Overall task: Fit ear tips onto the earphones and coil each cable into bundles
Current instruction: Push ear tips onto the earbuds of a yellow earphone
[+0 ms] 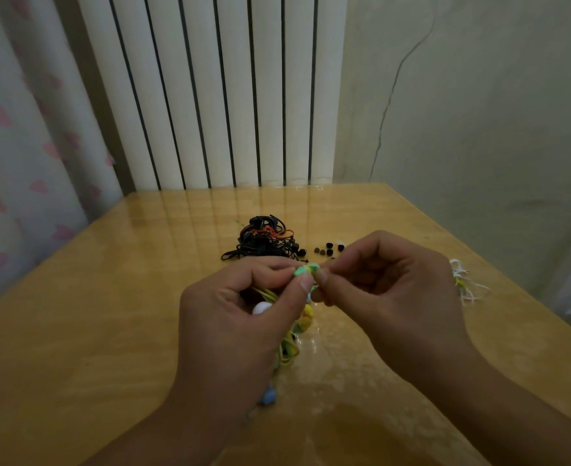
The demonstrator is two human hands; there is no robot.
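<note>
Both hands are raised over the wooden table (109, 314). My left hand (240, 317) pinches a green and yellow earbud (306, 270) between thumb and forefinger, with a white ear tip (260, 308) and yellow cable (269, 294) tucked in its palm. My right hand (388, 294) pinches the same earbud from the right side. More yellow-green cable (289, 351) hangs below the hands, and a blue piece (266, 396) shows under my left wrist.
A tangle of black earphones with an orange band (264, 240) lies at the table's middle. Several loose dark ear tips (328, 248) sit to its right. White cables (465, 284) lie near the right edge. A radiator (210, 95) and curtain (18, 146) stand behind.
</note>
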